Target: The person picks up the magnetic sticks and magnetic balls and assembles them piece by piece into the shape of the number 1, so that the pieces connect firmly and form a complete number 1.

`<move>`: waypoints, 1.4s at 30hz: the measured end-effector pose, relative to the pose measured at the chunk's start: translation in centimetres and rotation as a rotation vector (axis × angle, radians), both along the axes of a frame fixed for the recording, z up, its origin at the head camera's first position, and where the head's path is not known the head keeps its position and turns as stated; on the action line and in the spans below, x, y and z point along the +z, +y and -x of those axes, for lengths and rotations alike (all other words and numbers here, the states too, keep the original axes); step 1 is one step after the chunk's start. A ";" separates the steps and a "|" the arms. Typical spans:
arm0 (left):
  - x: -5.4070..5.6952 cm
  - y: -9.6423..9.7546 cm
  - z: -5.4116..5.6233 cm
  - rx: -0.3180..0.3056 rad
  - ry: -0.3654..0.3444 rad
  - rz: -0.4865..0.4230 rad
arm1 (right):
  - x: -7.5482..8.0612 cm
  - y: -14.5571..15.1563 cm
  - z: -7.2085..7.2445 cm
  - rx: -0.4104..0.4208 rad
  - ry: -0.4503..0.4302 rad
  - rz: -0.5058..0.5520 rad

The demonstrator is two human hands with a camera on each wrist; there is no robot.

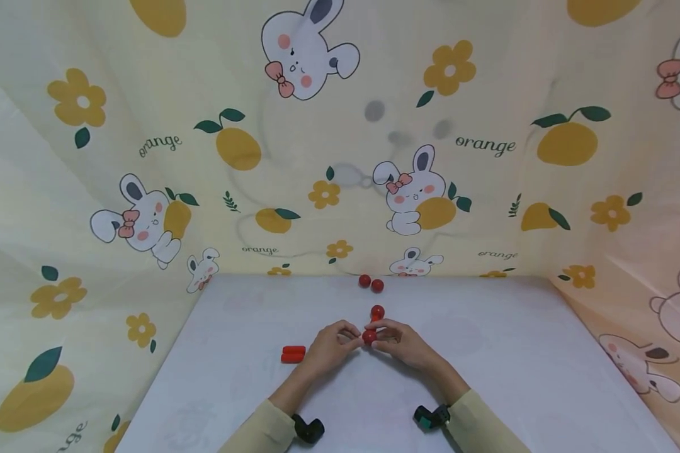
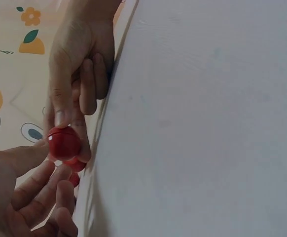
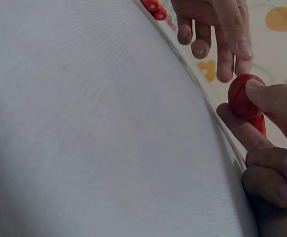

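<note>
A glossy red ball [image 1: 369, 338] is held by my right hand [image 1: 407, 345], thumb and fingers pinching it. From this ball a short red-orange rod [image 1: 374, 323] runs toward a second red ball [image 1: 377, 311] on its far side. My left hand [image 1: 330, 346] is at the near ball's left, its fingertips at the ball's edge; in the right wrist view its fingers [image 3: 226, 57] extend loosely toward the ball [image 3: 243, 96]. The left wrist view shows the right thumb on the ball [image 2: 64, 144]. Fingers hide part of the rod.
Two red rods [image 1: 293, 354] lie side by side on the white table [image 1: 232, 402], left of my left hand. Farther back, two loose red balls [image 1: 365, 281] sit near the table's rear edge. A patterned cloth [image 1: 340, 126] hangs behind and at both sides.
</note>
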State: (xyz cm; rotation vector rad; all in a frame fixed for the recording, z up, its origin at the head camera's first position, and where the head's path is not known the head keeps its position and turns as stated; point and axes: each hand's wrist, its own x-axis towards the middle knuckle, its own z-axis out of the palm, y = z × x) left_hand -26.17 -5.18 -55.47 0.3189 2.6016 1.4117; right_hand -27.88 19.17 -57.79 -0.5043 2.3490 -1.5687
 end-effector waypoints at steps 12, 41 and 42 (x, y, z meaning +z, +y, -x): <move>2.2 -2.7 -0.7 -0.090 -0.008 0.025 | -0.1 0.1 0.3 -0.026 -0.029 0.024; 3.0 -10.8 0.0 -0.054 0.083 0.212 | 0.2 0.0 0.2 -0.082 -0.065 0.002; 2.9 -11.0 0.0 -0.045 0.085 0.226 | 0.2 0.0 0.2 -0.084 -0.064 0.001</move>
